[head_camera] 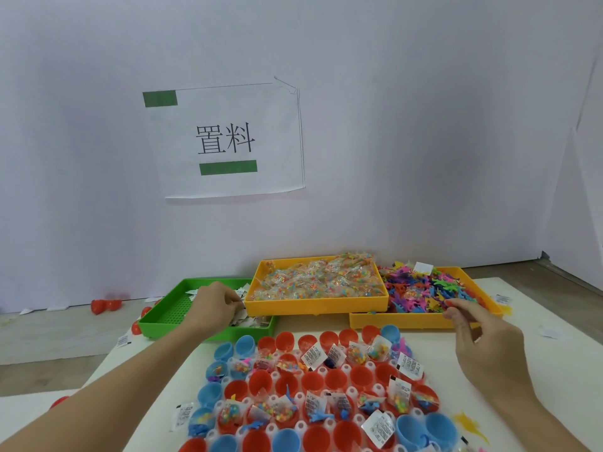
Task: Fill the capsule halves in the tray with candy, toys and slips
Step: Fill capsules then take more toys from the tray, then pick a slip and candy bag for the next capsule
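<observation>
At centre left of the frame my left hand [213,301] curls its fingers into the printed paper slips [243,316] in the green plastic bin [163,316], where I should pinch just one, while my right hand [473,334], fingertips drawn together though I cannot tell on what, hovers at the orange bin of small plastic toys [434,288], above the white tray of red and blue capsule halves [313,389] at bottom centre.

Three bins [316,308] sit behind the capsule tray [350,391], seemingly overlapping.

Both bare arms reach forward, away from the person. The left arm comes in from the near left corner and stretches far out. The left hand [212,303] is palm down, its fingers curled at the far end, and what they hold cannot be seen. The right arm comes in from the near right. The right hand [479,340] is lifted, thumb and fingers bent close together.
</observation>
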